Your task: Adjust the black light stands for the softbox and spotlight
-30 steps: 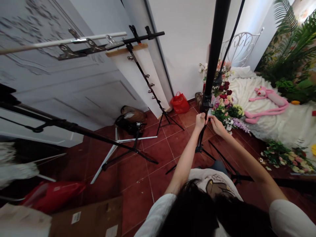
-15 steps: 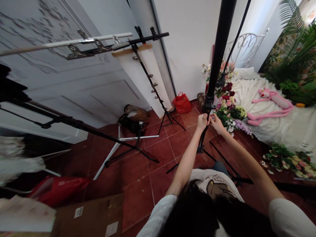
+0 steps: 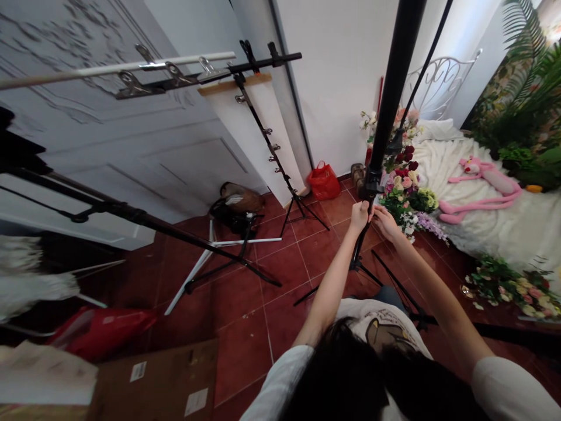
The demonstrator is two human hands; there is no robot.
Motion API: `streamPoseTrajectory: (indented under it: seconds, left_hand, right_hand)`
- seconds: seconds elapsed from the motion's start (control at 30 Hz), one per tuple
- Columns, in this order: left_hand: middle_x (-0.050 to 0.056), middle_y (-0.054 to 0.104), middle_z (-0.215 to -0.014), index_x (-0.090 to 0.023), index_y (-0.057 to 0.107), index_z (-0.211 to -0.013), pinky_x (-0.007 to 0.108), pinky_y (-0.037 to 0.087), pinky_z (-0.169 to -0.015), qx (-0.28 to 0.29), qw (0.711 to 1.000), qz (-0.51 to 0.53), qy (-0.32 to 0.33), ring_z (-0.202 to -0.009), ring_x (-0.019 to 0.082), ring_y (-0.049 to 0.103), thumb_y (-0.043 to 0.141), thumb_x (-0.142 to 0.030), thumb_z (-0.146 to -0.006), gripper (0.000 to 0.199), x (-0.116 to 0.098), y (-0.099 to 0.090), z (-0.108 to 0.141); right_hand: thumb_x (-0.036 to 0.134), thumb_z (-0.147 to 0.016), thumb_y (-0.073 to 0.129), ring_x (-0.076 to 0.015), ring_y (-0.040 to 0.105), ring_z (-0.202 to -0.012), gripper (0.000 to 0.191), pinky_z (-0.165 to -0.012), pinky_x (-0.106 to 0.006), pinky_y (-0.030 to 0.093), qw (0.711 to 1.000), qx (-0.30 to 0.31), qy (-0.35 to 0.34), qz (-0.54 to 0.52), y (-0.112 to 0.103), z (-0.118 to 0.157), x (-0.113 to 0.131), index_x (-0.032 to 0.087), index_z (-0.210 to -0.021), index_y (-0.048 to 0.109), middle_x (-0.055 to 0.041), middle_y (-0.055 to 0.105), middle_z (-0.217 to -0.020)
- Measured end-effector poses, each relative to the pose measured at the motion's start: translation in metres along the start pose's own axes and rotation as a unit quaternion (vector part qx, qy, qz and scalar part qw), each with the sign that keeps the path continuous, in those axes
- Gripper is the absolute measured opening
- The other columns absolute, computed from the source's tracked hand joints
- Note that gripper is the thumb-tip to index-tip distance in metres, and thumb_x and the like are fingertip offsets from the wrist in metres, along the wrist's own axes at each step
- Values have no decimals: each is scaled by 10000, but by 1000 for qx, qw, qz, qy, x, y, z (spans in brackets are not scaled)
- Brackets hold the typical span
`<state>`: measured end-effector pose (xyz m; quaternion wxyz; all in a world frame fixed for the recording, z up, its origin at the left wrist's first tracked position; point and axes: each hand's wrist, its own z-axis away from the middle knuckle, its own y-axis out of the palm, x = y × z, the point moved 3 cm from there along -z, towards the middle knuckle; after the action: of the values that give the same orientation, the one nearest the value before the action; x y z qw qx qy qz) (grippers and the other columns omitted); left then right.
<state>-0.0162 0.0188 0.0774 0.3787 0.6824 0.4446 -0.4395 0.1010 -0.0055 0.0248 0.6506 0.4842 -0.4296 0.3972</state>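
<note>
A tall black light stand [image 3: 397, 76] rises in front of me, leaning toward the upper right, its tripod legs spread on the floor by my knees. Below a black collar [image 3: 372, 181] on the pole, my left hand [image 3: 360, 216] is wrapped round the shaft, thumb up. From the other side my right hand [image 3: 385, 223] reaches in at the same height, its fingers bent together against the pole. What those fingertips pinch is too small and partly hidden to make out. A thin black rod [image 3: 425, 61] runs beside the upper pole.
At left, another black stand [image 3: 175, 234] slants across. A crossbar [image 3: 289, 58] with metal clips holds a white backdrop [image 3: 245, 117]. A red bag [image 3: 323, 181], flowers [image 3: 407, 181] and a pink plush toy [image 3: 495, 178] on a white-draped bed lie beyond. A cardboard box [image 3: 162, 380] sits lower left.
My right hand's fingers have shifted slightly at the pole, and the pole's upper part tilts a little farther right in view. My left hand keeps its hold.
</note>
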Motion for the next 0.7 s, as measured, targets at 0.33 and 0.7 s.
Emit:
streamPoseTrajectory:
  seconds: [0.33, 0.7]
  left_hand:
    - [-4, 418, -395, -193, 456, -470, 273, 369, -499, -5, 1000, -6, 15, -398, 97, 413, 221, -962, -725, 843, -2, 0, 2]
    - [-4, 408, -388, -188, 437, -456, 263, 321, -455, -2, 1000, 4, 12, -379, 89, 401, 230, -971, -705, 847, 0, 0, 2]
  right_hand:
    - [393, -794, 744, -149, 691, -957, 278, -856, -274, 553, 982, 17, 10, -188, 6, 19, -27, 318, -1040, 640, 40, 736, -971]
    - [402, -684, 815, -109, 573, -613, 408, -613, -228, 488, 983, -76, -55, -155, 17, 2, -21, 254, -736, 438, 76, 561, -657]
